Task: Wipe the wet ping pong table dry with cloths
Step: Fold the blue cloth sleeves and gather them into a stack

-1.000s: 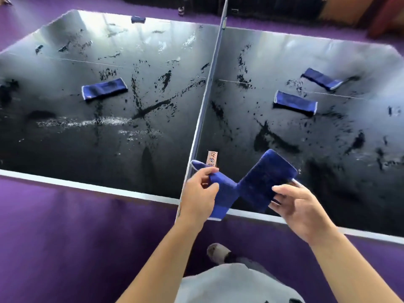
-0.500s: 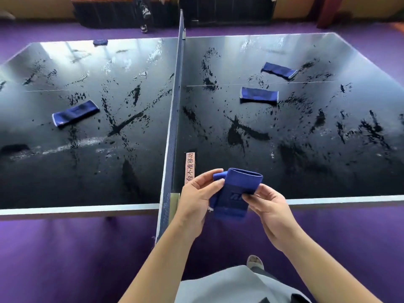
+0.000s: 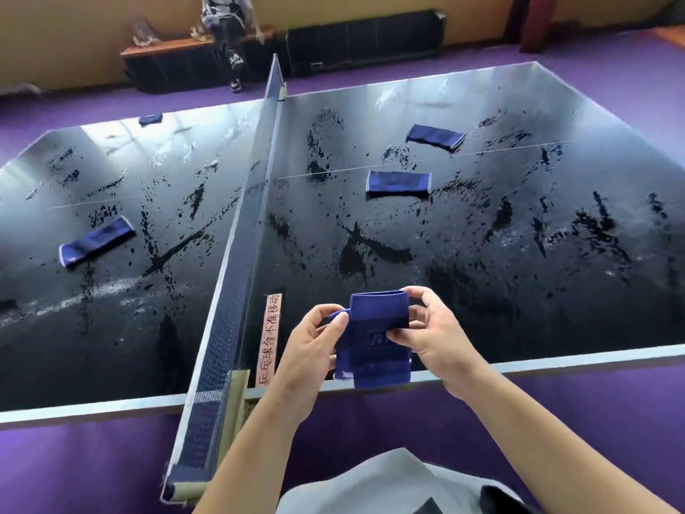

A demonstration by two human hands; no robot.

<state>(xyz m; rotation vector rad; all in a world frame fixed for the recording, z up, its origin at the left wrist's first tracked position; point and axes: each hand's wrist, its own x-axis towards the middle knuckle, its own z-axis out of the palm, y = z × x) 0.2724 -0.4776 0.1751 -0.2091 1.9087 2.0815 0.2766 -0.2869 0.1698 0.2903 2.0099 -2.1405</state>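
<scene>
Purple floor (image 3: 92,458), yellow wall with a dark radiator at 12 o'clock, a person seated on a bench at 11. The black ping pong tabletop (image 3: 463,368) fills the view – glossy, streaked with water and droplets on both halves, net (image 3: 237,276) running from 6 up to 12. A label strip (image 3: 270,339) with printed characters lies just beside the net at the near edge.

Four folded blue cloths lie on the wet surface: one at 9 o'clock (image 3: 96,241), a small one far off at 11 (image 3: 150,119), two on the right half at 1 o'clock (image 3: 399,183) and (image 3: 436,137).

A fifth blue cloth (image 3: 378,339) is held up over the near edge at 6 o'clock, right of the net, not touching the tabletop. Left hand (image 3: 311,346) pinches its left edge, thumb and fingers clamped on the fabric. Right hand (image 3: 433,335) pinches the top right corner, its lower fingers curled onto the cloth's face – both grips closed on the cloth.

Judged step: folding the cloth into a pad before wiping. To do it well – square the edges, keep a flat face down, press with a whole palm, then wipe in long overlapping strokes from the net outward, turning to a dry face once soaked.
</scene>
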